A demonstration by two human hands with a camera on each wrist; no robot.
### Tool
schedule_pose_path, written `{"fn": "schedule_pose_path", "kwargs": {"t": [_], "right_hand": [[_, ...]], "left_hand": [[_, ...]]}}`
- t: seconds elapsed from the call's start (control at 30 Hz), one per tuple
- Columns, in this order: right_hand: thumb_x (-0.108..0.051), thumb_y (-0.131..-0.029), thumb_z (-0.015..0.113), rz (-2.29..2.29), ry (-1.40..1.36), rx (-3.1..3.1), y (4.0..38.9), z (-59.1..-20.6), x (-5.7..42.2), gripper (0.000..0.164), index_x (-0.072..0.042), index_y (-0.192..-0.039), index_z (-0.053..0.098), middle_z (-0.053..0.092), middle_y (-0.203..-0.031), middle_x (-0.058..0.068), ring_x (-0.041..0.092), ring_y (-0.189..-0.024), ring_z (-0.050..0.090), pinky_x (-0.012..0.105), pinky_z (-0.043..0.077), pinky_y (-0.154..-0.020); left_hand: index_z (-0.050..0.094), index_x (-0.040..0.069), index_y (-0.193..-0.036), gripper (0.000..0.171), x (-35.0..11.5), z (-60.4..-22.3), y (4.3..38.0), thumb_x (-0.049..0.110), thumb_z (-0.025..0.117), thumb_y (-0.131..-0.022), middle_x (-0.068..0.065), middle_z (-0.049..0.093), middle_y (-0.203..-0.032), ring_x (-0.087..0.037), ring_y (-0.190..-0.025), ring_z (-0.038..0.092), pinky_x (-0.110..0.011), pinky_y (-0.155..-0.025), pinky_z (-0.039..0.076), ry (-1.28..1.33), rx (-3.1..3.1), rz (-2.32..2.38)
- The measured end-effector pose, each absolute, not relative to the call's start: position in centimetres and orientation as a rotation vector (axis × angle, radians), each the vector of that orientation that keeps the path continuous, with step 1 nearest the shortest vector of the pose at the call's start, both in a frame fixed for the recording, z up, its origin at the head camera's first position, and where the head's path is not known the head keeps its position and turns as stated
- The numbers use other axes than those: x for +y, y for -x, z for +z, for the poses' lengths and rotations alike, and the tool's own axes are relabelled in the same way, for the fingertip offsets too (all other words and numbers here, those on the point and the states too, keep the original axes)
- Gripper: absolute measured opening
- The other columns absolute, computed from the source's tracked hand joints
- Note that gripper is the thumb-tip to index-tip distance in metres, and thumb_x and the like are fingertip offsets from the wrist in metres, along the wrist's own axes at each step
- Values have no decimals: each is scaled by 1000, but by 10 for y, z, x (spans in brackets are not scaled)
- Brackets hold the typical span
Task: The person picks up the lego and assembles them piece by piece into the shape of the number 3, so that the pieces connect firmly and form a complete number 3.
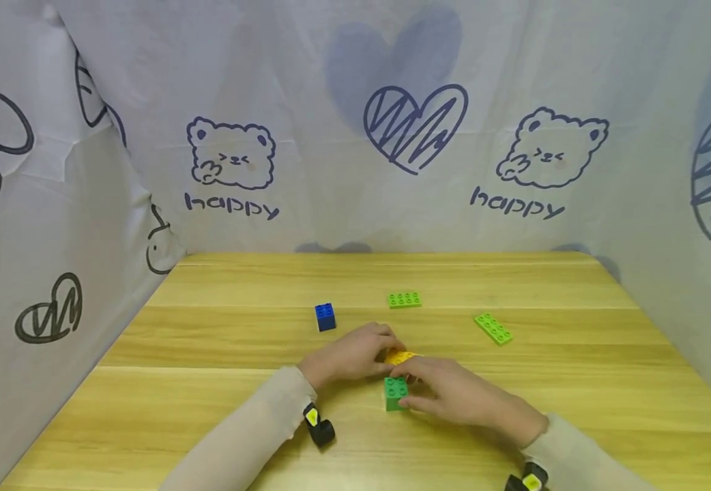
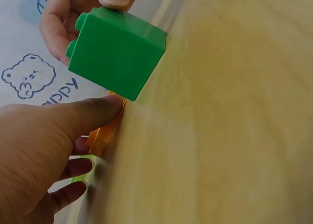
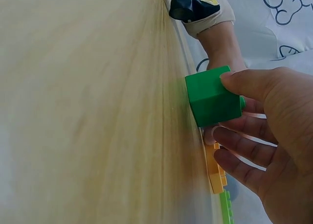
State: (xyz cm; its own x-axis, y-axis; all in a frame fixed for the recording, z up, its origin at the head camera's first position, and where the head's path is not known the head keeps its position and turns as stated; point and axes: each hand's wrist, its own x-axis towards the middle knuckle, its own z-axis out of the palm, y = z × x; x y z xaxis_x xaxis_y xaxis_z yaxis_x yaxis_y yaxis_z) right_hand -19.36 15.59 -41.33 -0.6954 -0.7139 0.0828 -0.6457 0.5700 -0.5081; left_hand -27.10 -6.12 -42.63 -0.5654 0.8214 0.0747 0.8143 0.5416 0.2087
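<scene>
A green square toy brick (image 1: 395, 394) is pinched between the thumb and fingers of my right hand (image 1: 454, 392), its studs facing up in the head view. Just beyond it, a flat yellow toy brick (image 1: 400, 356) lies low at the table surface, partly covered by both hands. My left hand (image 1: 358, 351) grips this yellow brick, the thumb on its near side and fingers around the far side. In the right wrist view, the lower right fingers (image 3: 239, 163) are close to the yellow brick; whether they touch it I cannot tell.
A blue toy brick (image 1: 325, 318) stands left of the hands on the wooden table (image 1: 208, 395). Two flat lime-green bricks lie farther back, one plate (image 1: 404, 300) behind the hands and another plate (image 1: 493, 329) to the right. A printed white cloth (image 1: 325, 204) hangs around the table.
</scene>
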Motion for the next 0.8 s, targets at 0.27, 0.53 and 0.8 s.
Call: {"fn": "schedule_pose_path", "kwargs": {"t": [0.27,0.53,0.8], "right_hand": [[-43,-97,59,-778,1200,2674,193,-414,156,45,-15,-131,58,61,-122,-7,8,-103,58,32,50,-89],[-42,-97,59,-780,1215,2666,193,-411,155,45,-17,-133,58,61,-118,-8,6,-101,58,31,50,-88],[-45,-97,58,-792,1193,2652,192,-411,156,44,-18,-133,58,60,-117,-11,5,-101,57,31,50,-88]], "left_hand": [[66,12,-124,36,-61,-428,266,32,66,-95,2,61,-113,-10,-99,54,-24,-90,44,-1434,2743,338],[67,12,-123,34,-66,-426,260,33,66,-95,4,61,-110,-9,-96,53,-24,-88,45,-1425,2747,326],[66,12,-123,35,-69,-425,255,30,68,-94,4,61,-111,-10,-101,54,-25,-94,44,-1414,2750,326]]}}
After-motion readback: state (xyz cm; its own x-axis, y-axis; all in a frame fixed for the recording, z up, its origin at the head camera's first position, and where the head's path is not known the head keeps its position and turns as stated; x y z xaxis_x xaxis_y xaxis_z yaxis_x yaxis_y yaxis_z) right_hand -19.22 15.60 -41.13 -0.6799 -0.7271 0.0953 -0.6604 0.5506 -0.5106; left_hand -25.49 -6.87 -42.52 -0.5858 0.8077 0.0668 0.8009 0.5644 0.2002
